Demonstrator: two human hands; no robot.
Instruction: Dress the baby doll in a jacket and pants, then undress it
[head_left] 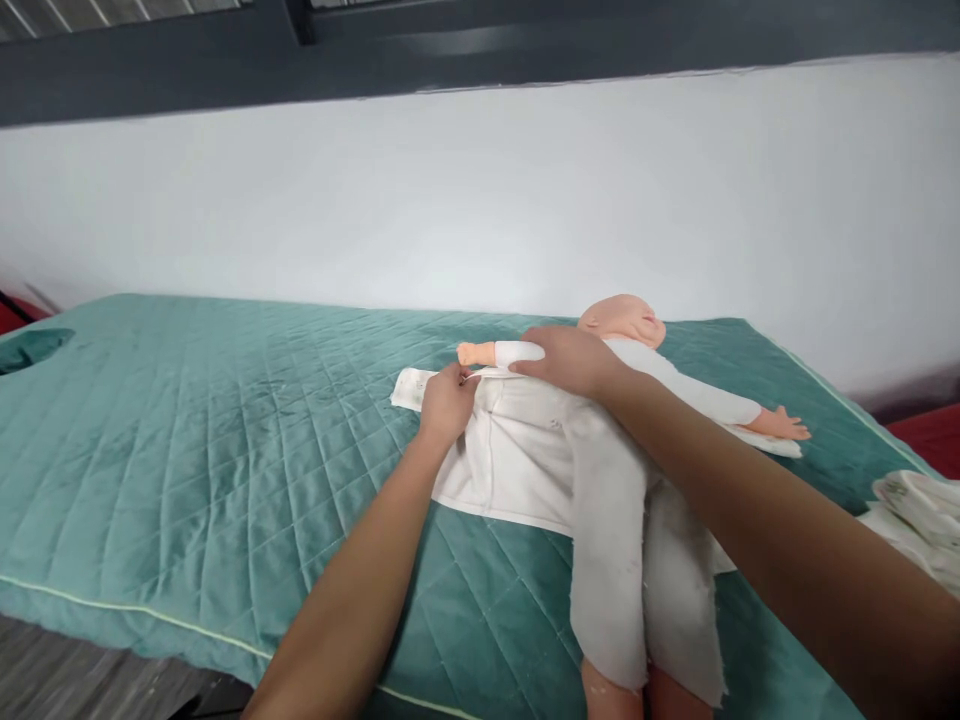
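A baby doll [609, 600] in white cloth lies on its back on a green quilted cover, head away from me and legs toward me. Spread open under and beside it is a white baby garment [517, 465], with one sleeve [411, 388] reaching left. My left hand [448, 405] is closed, pinching the garment's edge just below the doll's small hand [476, 354]. Around the doll's white-clad upper arm curls my right hand [566, 360], its thumb near the garment's edge. The doll's other arm [780, 422] stretches right, over the garment's other sleeve.
The green quilted cover [187, 450] spans the bed, its piped front edge near me. Folded white patterned cloth [915, 510] lies at the right edge. A white wall [375, 200] rises behind the bed, under a dark beam [480, 45].
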